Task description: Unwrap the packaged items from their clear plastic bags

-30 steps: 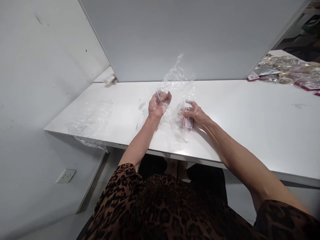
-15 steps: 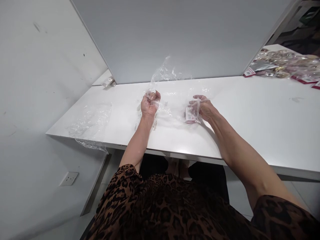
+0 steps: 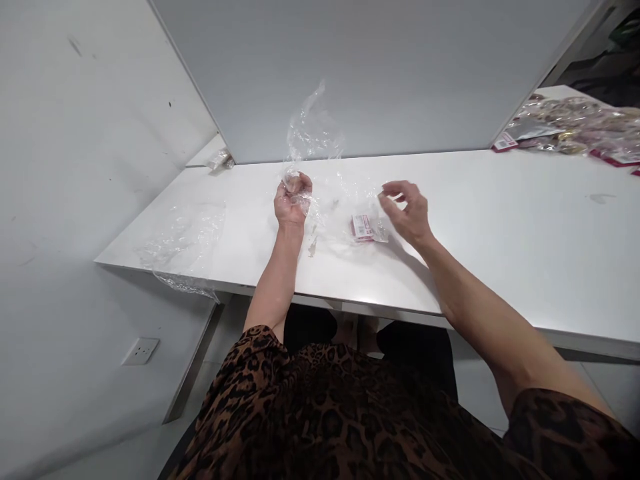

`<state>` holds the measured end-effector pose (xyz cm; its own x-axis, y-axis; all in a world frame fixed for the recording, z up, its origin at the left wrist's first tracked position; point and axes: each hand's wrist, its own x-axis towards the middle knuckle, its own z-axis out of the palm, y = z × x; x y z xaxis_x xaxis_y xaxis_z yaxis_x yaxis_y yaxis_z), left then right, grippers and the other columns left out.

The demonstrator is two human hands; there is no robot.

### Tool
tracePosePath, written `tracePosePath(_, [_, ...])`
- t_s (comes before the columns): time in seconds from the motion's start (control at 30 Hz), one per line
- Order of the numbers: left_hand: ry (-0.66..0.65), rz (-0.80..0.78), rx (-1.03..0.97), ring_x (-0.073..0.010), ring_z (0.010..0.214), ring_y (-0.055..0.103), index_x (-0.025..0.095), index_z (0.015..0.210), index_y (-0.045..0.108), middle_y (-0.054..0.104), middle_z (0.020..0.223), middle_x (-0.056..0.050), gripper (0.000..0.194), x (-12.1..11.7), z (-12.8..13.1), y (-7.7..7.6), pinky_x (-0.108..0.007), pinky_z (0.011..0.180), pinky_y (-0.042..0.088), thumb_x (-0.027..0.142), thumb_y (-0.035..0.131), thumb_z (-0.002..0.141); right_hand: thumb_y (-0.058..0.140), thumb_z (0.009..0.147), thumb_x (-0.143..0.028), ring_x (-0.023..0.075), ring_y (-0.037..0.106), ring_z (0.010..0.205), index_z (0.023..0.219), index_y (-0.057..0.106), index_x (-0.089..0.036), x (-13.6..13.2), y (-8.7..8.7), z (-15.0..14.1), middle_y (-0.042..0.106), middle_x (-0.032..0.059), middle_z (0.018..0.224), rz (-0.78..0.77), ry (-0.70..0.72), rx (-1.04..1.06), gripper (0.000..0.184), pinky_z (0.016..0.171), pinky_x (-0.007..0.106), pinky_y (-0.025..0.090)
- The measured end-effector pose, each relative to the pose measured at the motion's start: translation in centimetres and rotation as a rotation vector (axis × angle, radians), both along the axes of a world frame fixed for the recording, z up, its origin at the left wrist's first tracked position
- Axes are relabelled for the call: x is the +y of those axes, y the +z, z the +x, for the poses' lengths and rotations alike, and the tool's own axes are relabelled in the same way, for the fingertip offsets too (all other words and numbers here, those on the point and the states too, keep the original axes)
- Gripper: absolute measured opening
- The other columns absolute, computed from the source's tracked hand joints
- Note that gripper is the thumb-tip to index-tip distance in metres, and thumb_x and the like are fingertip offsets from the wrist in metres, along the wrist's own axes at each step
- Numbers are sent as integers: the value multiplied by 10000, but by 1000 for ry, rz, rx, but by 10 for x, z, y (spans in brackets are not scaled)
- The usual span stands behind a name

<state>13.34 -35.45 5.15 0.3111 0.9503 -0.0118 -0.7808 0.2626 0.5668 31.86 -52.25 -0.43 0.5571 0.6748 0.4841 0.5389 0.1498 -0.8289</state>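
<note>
A large clear plastic bag (image 3: 315, 130) stretches between my hands, with its loose top standing up above the white table. My left hand (image 3: 292, 201), palm up, has its fingers curled round the crumpled film of the bag. Thumb and fingertips of my right hand (image 3: 409, 212) pinch together at the bag's right edge. Between the hands, low in the clear film, lies a small packet (image 3: 362, 228) with a white and pink label. Its contents are too blurred to tell.
Another clear plastic bag (image 3: 185, 240) lies at the left, drooping over the table's front edge. Small wrapped pieces (image 3: 220, 161) lie at the back left corner. Many packets with pink cards (image 3: 575, 130) are heaped at the far right. A grey panel (image 3: 360, 80) stands behind the table (image 3: 510, 253).
My right hand has come out of the bag and now pinches its edge. The labelled packet has shifted left, away from that hand. My left hand has moved slightly left, and the bag's top stands higher.
</note>
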Motion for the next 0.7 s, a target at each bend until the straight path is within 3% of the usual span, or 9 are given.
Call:
tracePosePath(0.1, [-9,1,-40,-105,647,521,218,696,418,379,659,21,411,-3,0,1,-263,805,639,137,319,1087,670,867,-484,366,559,1217,1056,708,-256,4,-9,-17,713,125,1174,-225,178,-281,298,1091,589,424])
tracePosePath(0.23, [-7,14,-26,-99,629,490,220,683,375,346,663,25,417,-2,-2,4,-251,809,633,134,332,1089,655,856,-468,425,506,1312,1235,693,-221,8,-17,-18,641,178,1365,-461,236,-363,454,1091,624,412])
tracePosePath(0.37, [-18,33,-64,-102,610,469,224,688,391,330,637,32,418,-2,-2,4,-266,831,633,120,313,1086,657,825,-419,411,572,1244,1364,622,-190,6,-11,2,629,198,1373,-467,131,-278,586,1034,580,470])
tracePosePath(0.5, [-10,-7,-29,-80,526,383,216,672,397,294,591,58,446,-4,-2,0,-227,830,611,112,298,1095,728,804,-495,377,638,1102,1420,585,-225,1,-8,24,687,166,1267,-511,99,-140,687,967,555,516])
tracePosePath(0.6, [10,-10,-34,-76,514,357,204,650,417,303,575,67,466,-5,-6,-5,-219,827,597,91,299,1086,724,829,-492,362,650,1067,1402,608,-253,2,-12,29,709,145,1209,-526,140,-128,631,983,552,518])
tracePosePath(0.7, [33,3,-38,-84,514,345,196,645,461,308,558,70,481,-10,-12,-10,-234,808,592,74,290,1076,620,916,-504,412,597,1218,1376,626,-225,6,-15,18,664,191,1327,-487,66,-207,538,1057,603,468])
